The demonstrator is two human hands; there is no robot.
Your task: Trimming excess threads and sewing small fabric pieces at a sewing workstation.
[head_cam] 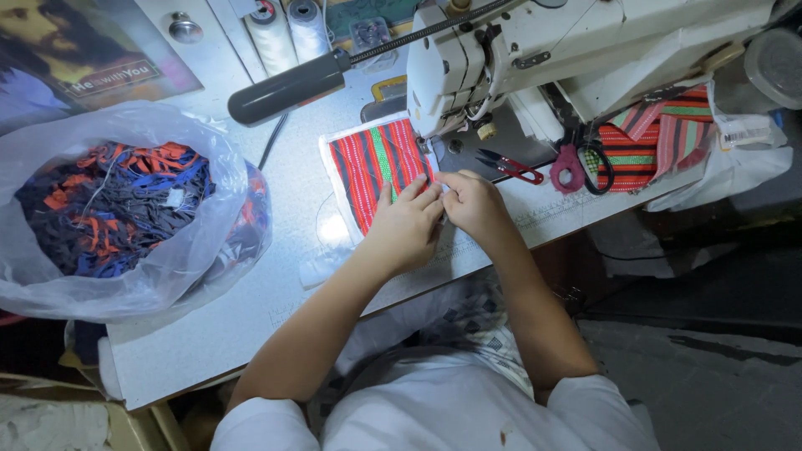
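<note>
red, green and black striped woven cloth panel with white edging [373,169]: probably light, limp, slippery on table; best pinched at its near edge, where left hand [407,227] presses flat, unclenched, and right hand [473,203] pinches.

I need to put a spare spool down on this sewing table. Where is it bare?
Bare tabletop runs between the plastic bag of scraps and the striped fabric, down to the near edge. It is crowded around the sewing machine: both hands, red snips and scissors lie there.
</note>
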